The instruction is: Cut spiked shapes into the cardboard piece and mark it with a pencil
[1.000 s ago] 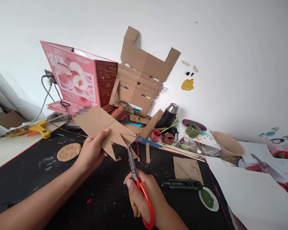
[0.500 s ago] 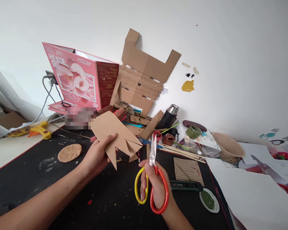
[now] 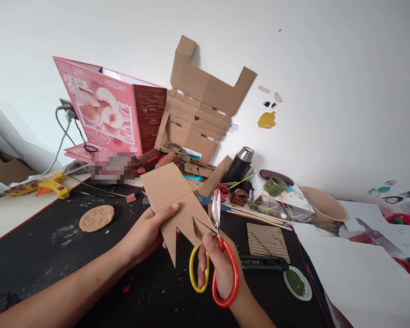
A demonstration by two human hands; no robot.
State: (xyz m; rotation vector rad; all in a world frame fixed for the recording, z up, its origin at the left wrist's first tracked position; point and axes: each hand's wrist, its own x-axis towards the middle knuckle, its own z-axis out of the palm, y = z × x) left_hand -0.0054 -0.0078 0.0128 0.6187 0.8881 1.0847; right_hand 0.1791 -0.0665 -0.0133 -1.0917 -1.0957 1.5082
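Note:
My left hand (image 3: 146, 234) pinches a brown cardboard piece (image 3: 172, 196), thumb on its face and fingers behind. Pointed, zigzag notches are cut into the lower edge of the cardboard. A pair of scissors (image 3: 217, 230) with one yellow and one red handle is in my right hand (image 3: 222, 264), blades pointing up and slightly apart. The cardboard's right corner lies against the scissors near the pivot; whether it sits between the blades I cannot tell. My right thumb is close to that corner.
A black mat (image 3: 123, 282) covers the table. On it lie a round clay disc (image 3: 97, 218), a corrugated piece (image 3: 266, 239), a dark green utility knife (image 3: 264, 263) and a plate of green paint (image 3: 297, 283). Behind stand a pink box (image 3: 99, 109), a black flask (image 3: 239, 166) and paint jars. A yellow glue gun (image 3: 56, 184) lies left.
My left hand has brought the cardboard right and down, up against the scissors. My right hand has stayed nearly in place, and the blades look slightly wider apart.

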